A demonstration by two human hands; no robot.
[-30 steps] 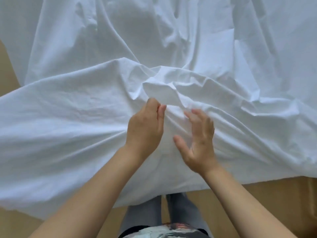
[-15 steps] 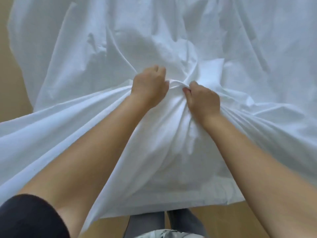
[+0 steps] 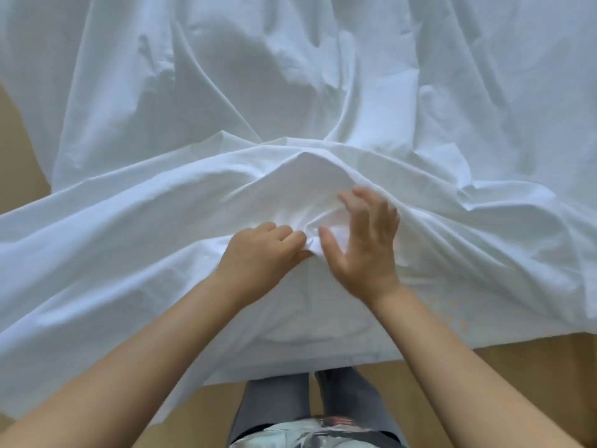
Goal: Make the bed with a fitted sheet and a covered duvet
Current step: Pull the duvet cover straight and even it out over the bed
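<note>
While left hand pinches a gathered fold of white sheet to anchor it, right hand hovers spread, apparently to regrip.

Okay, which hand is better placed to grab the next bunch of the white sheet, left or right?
Right, probably. The right hand is open and spread just over the bunched sheet, free to grab. The left hand is pinching a fold and would have to let go.
</note>
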